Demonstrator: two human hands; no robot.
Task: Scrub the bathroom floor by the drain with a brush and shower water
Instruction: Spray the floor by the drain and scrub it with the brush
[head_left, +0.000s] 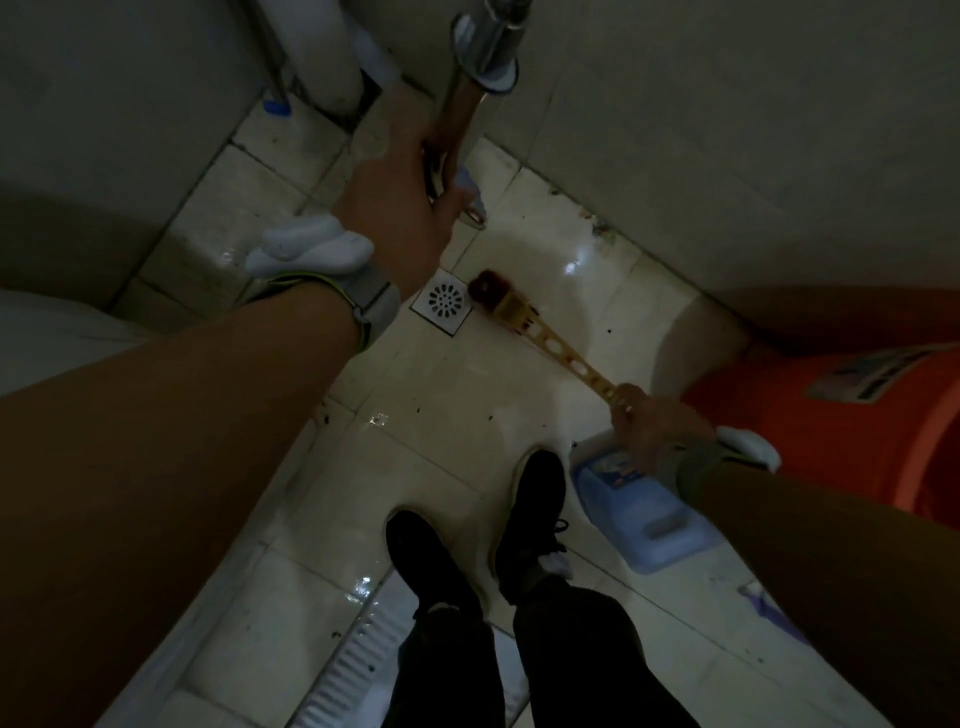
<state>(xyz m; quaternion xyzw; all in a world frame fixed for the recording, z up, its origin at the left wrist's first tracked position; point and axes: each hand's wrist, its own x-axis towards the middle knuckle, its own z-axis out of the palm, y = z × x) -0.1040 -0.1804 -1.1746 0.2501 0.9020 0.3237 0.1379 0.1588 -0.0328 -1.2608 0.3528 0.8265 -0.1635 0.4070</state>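
Brush head at the drain, shower held over it

The right hand, nearer, has its fingers curled tight round the end of the brush. The brush's long axis runs away and leftward from that hand, and its bristled head lies on the wet floor, touching the drain's right edge. Farther off, the left hand grips the shower handle above the drain. I cannot tell whether water is running.
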